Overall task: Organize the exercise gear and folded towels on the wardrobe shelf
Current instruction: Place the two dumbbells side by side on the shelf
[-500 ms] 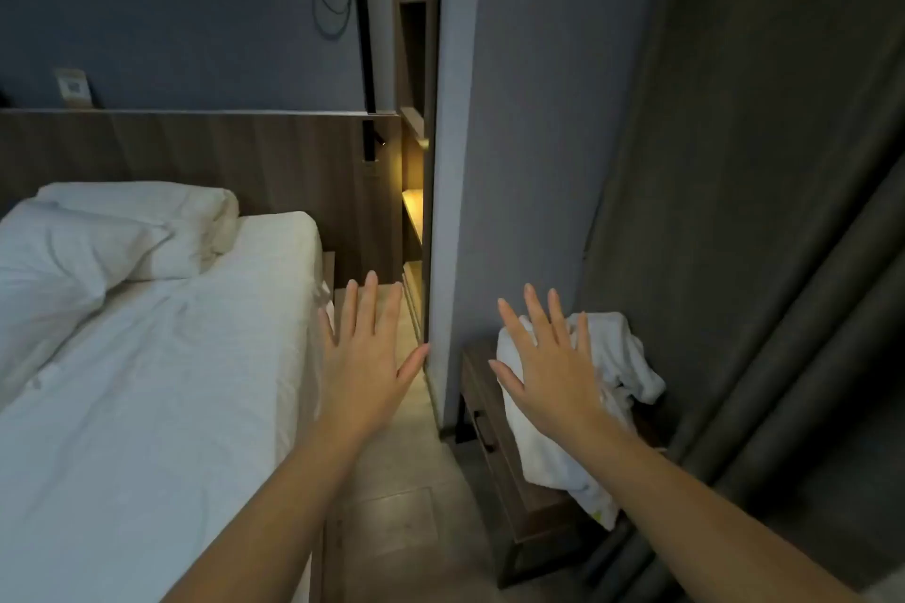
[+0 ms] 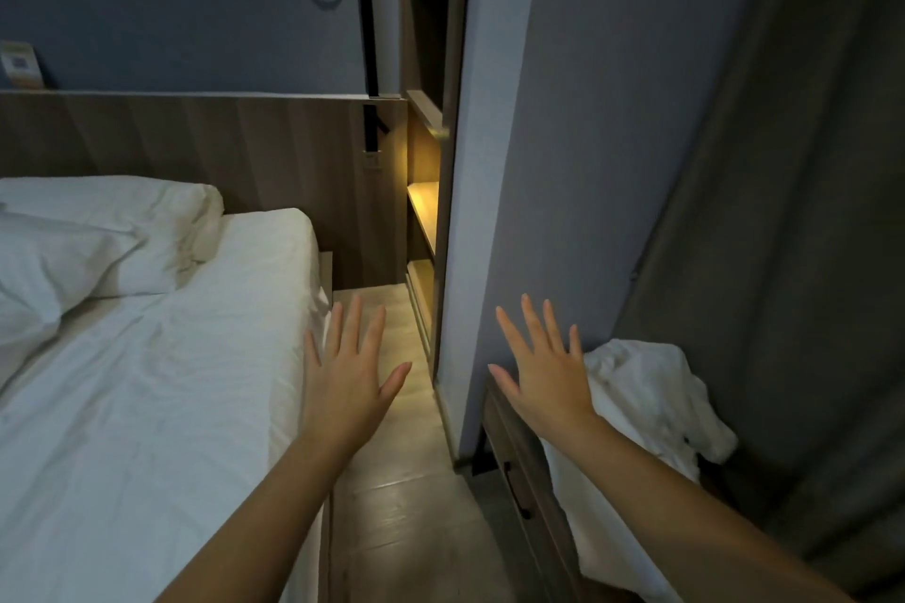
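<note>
Nearest, left hand [image 2: 350, 377] and right hand [image 2: 543, 372], spread flat in mid-air, fingers apart, gripping nothing. Just beyond the right hand, crumpled white towel [image 2: 646, 389] heaped on a low cabinet [image 2: 514, 460], draping over its front edge. Unfolded, so likely to trail or slip floorward if snatched one-handed. Farther back, lit wardrobe shelf [image 2: 425, 203] down a tight aisle past the bed [image 2: 147, 406]; easy to bump. No exercise gear in view.

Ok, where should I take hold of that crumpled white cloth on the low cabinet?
Grip the bunched top of the white cloth, coming from above with the right hand, open beside it. It lies heaped, one part draped down the cabinet front, so the high folds likely gather most; the curtain crowds its right side.
</note>
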Demonstrator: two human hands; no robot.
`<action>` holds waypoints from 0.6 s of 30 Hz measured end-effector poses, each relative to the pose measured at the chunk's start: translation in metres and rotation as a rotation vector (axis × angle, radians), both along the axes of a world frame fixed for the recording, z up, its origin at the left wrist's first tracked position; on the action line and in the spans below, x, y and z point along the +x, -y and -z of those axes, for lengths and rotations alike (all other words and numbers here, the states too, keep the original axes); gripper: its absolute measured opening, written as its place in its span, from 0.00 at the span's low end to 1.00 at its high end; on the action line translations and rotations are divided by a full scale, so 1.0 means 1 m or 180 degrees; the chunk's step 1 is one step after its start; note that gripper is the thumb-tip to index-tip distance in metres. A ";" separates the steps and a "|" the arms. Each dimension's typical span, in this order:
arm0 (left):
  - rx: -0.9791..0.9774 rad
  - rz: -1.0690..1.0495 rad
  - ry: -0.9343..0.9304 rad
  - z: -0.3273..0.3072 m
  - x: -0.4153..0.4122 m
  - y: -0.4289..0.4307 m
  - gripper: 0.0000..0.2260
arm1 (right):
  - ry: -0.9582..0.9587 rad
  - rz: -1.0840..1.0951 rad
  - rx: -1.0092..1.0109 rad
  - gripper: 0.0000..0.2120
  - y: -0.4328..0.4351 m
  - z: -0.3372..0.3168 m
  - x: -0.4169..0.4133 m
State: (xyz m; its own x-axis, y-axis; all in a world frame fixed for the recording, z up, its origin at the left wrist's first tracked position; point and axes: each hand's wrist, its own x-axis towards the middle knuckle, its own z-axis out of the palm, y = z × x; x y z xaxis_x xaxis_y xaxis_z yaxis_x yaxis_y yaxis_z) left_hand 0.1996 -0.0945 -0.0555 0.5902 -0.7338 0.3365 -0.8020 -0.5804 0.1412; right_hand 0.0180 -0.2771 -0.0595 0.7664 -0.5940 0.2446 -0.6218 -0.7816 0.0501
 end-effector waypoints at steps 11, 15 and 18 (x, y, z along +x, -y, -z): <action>0.0026 0.0187 -0.0188 0.007 0.154 0.090 0.40 | -0.0152 0.0137 0.0301 0.35 0.082 0.019 0.146; 0.0048 0.0146 -0.0362 0.026 0.200 0.118 0.41 | -0.0052 -0.0083 0.0351 0.33 0.108 0.026 0.197; 0.0015 0.0129 -0.0396 0.037 0.239 0.148 0.40 | 0.0074 -0.0282 0.0418 0.34 0.133 0.032 0.247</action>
